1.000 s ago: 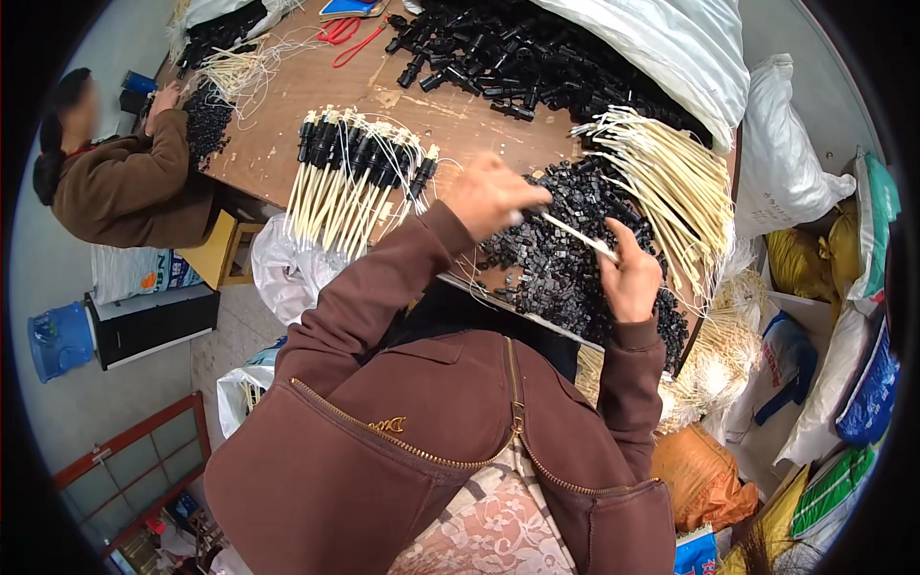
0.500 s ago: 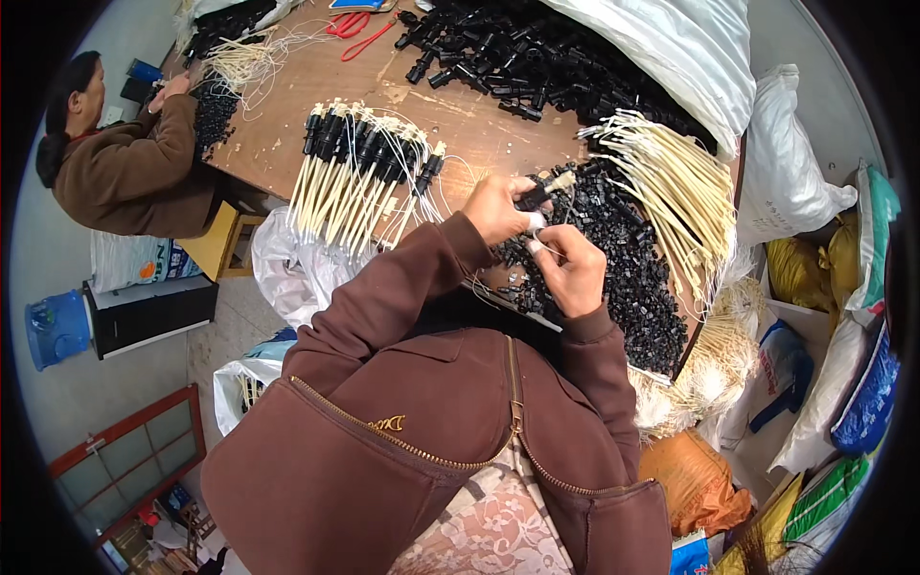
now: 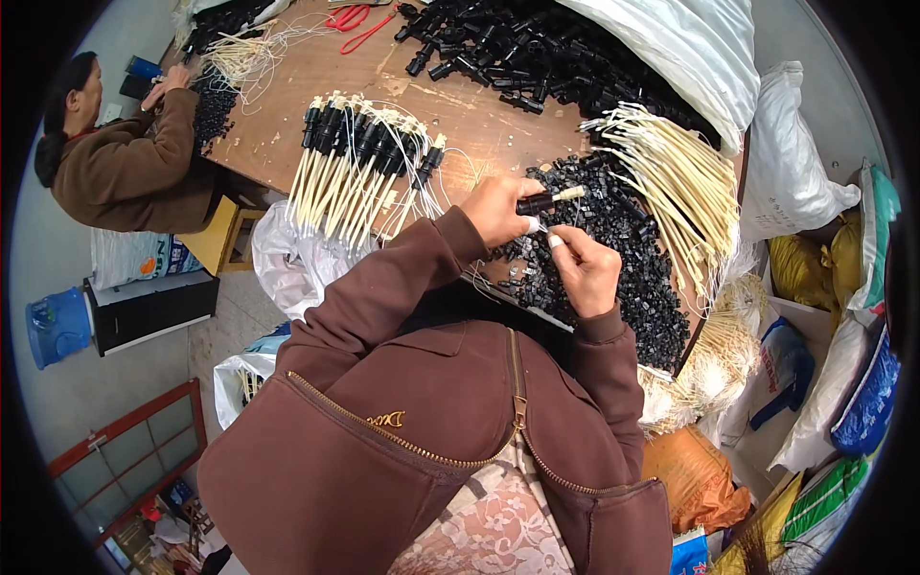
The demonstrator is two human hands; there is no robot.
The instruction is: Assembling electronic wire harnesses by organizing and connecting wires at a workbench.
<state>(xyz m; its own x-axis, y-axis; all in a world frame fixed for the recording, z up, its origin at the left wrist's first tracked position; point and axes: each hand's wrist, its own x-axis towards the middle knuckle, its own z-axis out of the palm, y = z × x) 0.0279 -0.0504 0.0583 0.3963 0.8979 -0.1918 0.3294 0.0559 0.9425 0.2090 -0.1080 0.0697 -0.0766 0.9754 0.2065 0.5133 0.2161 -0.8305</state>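
Closed around a black cylindrical plastic connector (image 3: 537,204) with a cream piece at its end is my left hand (image 3: 496,211), its thumb wrapped in white. My right hand (image 3: 586,273), with a white-wrapped fingertip too, pinches a thin white wire (image 3: 544,230) just below the connector. Both hands are over a heap of small black plastic pieces (image 3: 637,259) at the table's near edge. To their left lies a row of black connectors (image 3: 355,139) joined to cream sleeved leads. A bundle of loose cream sleeved leads (image 3: 671,182) rests on the heap's right side.
A pile of larger black connectors (image 3: 508,57) spills from a white sack (image 3: 671,57) on the far side of the table (image 3: 278,125). Red-handled scissors (image 3: 350,17) lie at the far edge. Another person (image 3: 134,163) works at the left. Full sacks (image 3: 795,182) line the right.
The connector in my left hand has turned closer to level. My right hand has shifted slightly right and down, still pinching the wire.
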